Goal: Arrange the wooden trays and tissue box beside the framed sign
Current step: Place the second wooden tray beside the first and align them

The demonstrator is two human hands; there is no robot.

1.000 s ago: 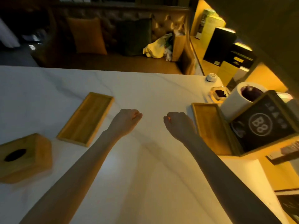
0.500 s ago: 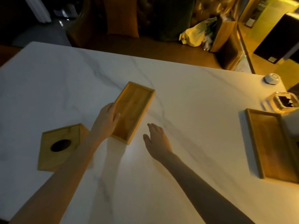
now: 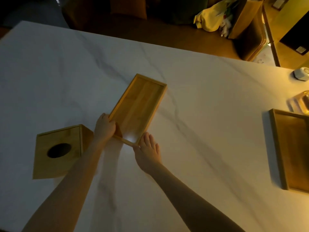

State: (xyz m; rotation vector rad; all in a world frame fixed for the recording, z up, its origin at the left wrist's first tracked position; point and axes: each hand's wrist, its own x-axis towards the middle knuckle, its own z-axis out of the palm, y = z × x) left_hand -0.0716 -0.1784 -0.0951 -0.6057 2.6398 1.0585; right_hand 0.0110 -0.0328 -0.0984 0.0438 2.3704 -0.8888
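A long wooden tray [image 3: 138,104] lies at an angle in the middle of the white marble table [image 3: 209,124]. My left hand [image 3: 104,128] grips its near left corner, thumb inside the rim. My right hand [image 3: 148,152] touches the near right corner with fingers extended. A square wooden tissue box [image 3: 58,150] with a round hole on top stands to the left of my left forearm. A second, darker wooden tray [image 3: 291,151] lies at the right edge of the view. The framed sign is out of view.
A small white round object [image 3: 301,74] and a glass dish [image 3: 301,104] sit at the far right of the table. Beyond the far edge are a brown sofa, a yellow bag [image 3: 210,19] and a paper bag [image 3: 245,15].
The view has swung left, so the framed sign has left the frame. Both hands went from fists in mid-table to the middle tray; the left now grips its corner, the right touches the other.
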